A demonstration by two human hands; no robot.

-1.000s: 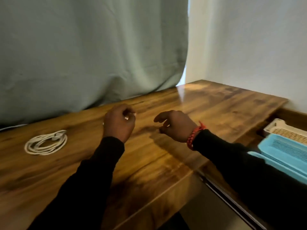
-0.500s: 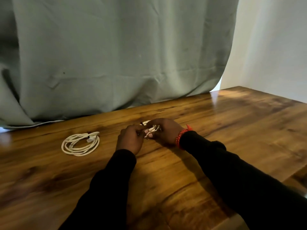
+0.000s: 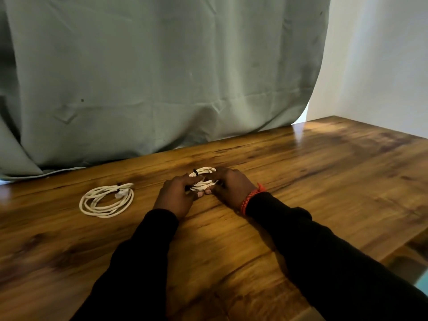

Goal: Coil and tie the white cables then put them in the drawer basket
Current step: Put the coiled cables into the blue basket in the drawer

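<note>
Head view, sweeping from the left: coiled white cable (image 3: 107, 200) lying flat on the desk (image 3: 324, 181), loops loose, a small dark tie near its top edge, well apart from the action. Could spread open if nudged by a sleeve. Moving centre: left hand (image 3: 177, 196), fingers curled onto the near side of the small cable bundle (image 3: 203, 180). Bundle sitting low over the desk between both hands, a black tie (image 3: 196, 172) showing on its upper left. Right hand (image 3: 231, 187), red bracelet (image 3: 251, 199) at the wrist, pinching the bundle's right side. Risk here, judging by the tight, springy loops: slackening either grip before that tie is snug, and the coil popping apart. Tie slipping off the end, equally possible. Drawer basket nowhere in sight, so a carry off to the side ahead, with a half-fastened bundle liable to unravel on the way.
</note>
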